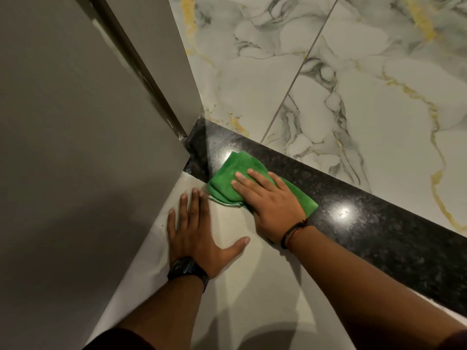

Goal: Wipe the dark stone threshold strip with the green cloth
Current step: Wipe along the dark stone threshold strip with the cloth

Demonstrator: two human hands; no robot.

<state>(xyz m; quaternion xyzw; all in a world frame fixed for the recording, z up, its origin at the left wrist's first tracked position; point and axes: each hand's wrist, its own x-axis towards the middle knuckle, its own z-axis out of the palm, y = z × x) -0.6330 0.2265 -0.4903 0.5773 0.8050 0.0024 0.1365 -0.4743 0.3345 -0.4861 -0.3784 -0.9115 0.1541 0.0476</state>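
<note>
Right hand [273, 200], fingers [246, 181] straight, presses green cloth [232, 168] on dark stone threshold strip [379, 223]. Left hand [199, 233] released, flat on floor [252, 286]. Mid-wipe; lower-right stretch likely left.

The threshold strip [353, 198] is dark speckled stone, polished super glossy, with light spots bouncing off it. The green cloth [232, 170] looks like soft, fuzzy microfibre. The marble-look tiles [379, 109] are smooth with grey and gold veins, the plain beige tile [240, 286] has a slight sheen, and the wall [63, 122] is flat matt grey.
</note>
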